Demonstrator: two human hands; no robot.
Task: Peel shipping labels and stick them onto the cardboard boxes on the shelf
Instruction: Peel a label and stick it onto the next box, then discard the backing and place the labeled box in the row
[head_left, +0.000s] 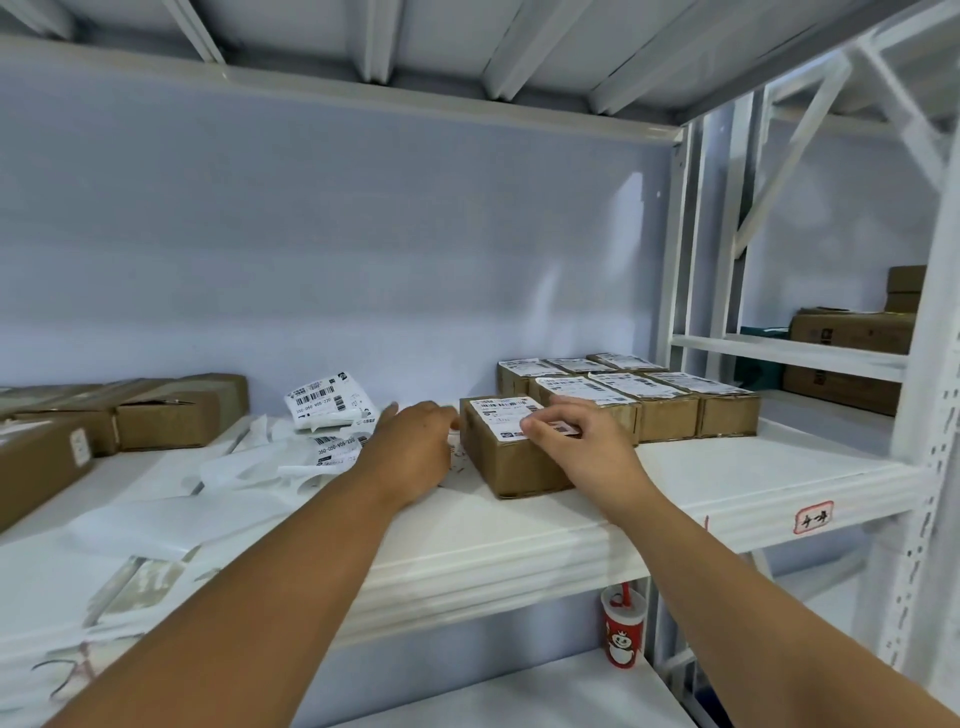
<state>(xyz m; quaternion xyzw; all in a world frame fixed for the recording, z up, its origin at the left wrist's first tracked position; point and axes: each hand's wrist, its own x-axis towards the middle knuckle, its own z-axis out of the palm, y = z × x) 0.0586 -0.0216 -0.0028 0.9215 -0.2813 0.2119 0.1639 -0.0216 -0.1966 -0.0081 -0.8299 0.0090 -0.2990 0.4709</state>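
A small cardboard box (511, 460) stands on the white shelf (727, 467) in front of me, with a white shipping label (506, 415) lying on its top. My right hand (576, 436) rests on the box's top, fingers pressing on the label's near right part. My left hand (415, 441) lies against the box's left side, fingers spread and fairly straight. A curled strip of printed labels (332, 408) lies left of the left hand.
Several labelled boxes (634, 395) stand in rows behind and right of the box. Unlabelled brown boxes (176, 415) sit at the left. Crumpled white backing paper (244, 467) litters the shelf. A red paper cup (622, 631) stands on the shelf below.
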